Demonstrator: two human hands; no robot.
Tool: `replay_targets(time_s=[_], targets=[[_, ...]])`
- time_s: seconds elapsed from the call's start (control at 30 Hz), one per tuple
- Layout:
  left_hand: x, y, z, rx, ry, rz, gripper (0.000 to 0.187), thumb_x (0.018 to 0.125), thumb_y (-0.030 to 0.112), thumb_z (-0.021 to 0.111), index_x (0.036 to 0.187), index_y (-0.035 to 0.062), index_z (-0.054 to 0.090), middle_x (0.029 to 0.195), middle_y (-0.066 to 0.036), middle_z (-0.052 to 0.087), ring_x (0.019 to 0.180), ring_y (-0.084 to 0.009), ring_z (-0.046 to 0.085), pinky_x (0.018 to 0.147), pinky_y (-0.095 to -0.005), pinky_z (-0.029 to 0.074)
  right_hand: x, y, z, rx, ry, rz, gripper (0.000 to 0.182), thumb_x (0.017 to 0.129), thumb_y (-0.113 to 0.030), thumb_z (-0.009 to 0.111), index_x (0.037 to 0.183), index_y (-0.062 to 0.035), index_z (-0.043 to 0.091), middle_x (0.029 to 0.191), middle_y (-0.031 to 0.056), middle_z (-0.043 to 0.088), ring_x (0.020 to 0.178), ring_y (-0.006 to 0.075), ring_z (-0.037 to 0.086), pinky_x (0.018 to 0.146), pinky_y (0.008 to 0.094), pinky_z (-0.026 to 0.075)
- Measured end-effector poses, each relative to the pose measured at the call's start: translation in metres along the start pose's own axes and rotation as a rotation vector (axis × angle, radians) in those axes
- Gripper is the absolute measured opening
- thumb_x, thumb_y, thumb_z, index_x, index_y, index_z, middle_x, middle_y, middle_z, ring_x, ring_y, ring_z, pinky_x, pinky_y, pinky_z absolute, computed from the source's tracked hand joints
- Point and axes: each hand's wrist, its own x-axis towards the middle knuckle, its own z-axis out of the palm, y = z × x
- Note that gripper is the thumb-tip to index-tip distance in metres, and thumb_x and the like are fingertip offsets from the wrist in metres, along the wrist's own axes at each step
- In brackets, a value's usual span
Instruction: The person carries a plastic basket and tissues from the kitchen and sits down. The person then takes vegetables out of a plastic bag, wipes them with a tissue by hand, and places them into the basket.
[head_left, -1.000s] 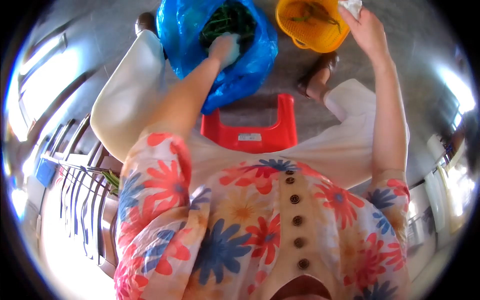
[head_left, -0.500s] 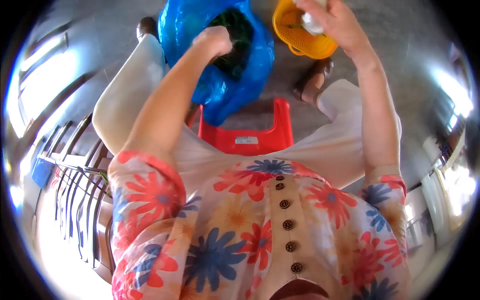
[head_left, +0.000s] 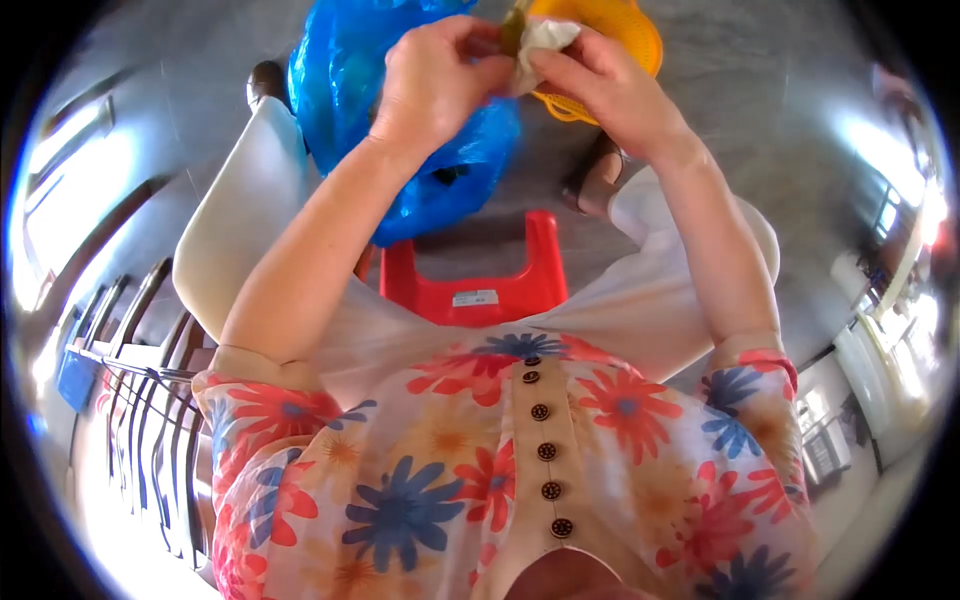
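My left hand (head_left: 428,88) is raised over the blue plastic bag (head_left: 335,100), its thumb and fingers pinched around a slim olive-green thing (head_left: 514,28) whose kind I cannot make out. Crumpled in my right hand (head_left: 622,98) is a white cloth or tissue (head_left: 546,44), pressed against the side of the green thing. Both hands meet near the top of the view. The yellow plastic basket (head_left: 640,45) stands behind my right hand, which partly covers it. My left hand and wrist hide most of the bag's mouth.
A red plastic stool (head_left: 470,305) with a white label stands between my knees, close to the bag. My shoes (head_left: 266,82) rest on the grey floor (head_left: 745,100) on either side. Dark chair-like slats (head_left: 140,320) are at the left edge.
My left hand has come up out of the bag's mouth with the green thing. My right hand has moved left from above the basket with the white cloth, and the two now meet.
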Motion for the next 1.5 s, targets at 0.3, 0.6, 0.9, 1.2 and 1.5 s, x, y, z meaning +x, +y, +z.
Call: replay_targets(time_s=[0.3,0.6,0.9,1.2,1.5], targets=[[-0.002,0.004,0.003,0.167,0.122,0.143,0.024,0.068,0.017,0.070,0.085,0.0016,0.062,0.077,-0.014,0.064,0.069,-0.0295,0.063,0.065,-0.0328,0.050,0.001,0.005,0.024,-0.389,0.309,-0.150,0.034,0.091,-0.029,0.049,0.111,-0.0025,0.054,0.077,0.0119,0.059,0.070,0.0167,0.058,0.065,0.0289,0.048],[-0.009,0.012,-0.015,0.381,-0.072,0.210,0.017,0.077,0.010,0.065,0.090,0.0008,0.062,0.073,-0.006,0.065,0.061,-0.0097,0.061,0.057,-0.0222,0.049,0.003,0.007,0.025,0.009,0.193,0.022,0.023,0.091,-0.023,0.049,0.093,-0.0016,0.058,0.072,0.0025,0.060,0.062,0.0064,0.053,0.054,0.0219,0.042],[-0.001,0.024,-0.036,-0.346,-0.293,-0.139,0.027,0.084,0.018,0.061,0.107,0.0044,0.061,0.086,-0.001,0.064,0.078,-0.0078,0.060,0.065,-0.0185,0.042,0.001,-0.010,0.020,0.674,-0.115,0.213,0.027,0.093,-0.026,0.046,0.100,-0.0015,0.054,0.083,0.0030,0.057,0.067,0.0087,0.053,0.057,0.0243,0.045],[0.005,0.021,-0.045,0.093,-0.318,0.141,0.024,0.080,0.013,0.066,0.100,0.0010,0.063,0.082,-0.003,0.063,0.073,-0.0081,0.058,0.069,-0.0227,0.046,-0.003,-0.001,0.015,0.745,-0.198,0.334,0.028,0.092,-0.028,0.048,0.101,-0.0014,0.053,0.084,0.0032,0.057,0.069,0.0090,0.053,0.061,0.0263,0.046],[0.001,0.034,-0.058,0.371,-0.302,0.338,0.014,0.077,0.010,0.067,0.088,0.0022,0.066,0.074,-0.001,0.059,0.064,-0.0064,0.051,0.057,-0.0198,0.039,-0.005,-0.007,0.016,0.464,-0.308,0.331,0.030,0.091,-0.027,0.052,0.105,-0.0010,0.053,0.080,0.0024,0.056,0.068,0.0101,0.054,0.063,0.0244,0.045]])
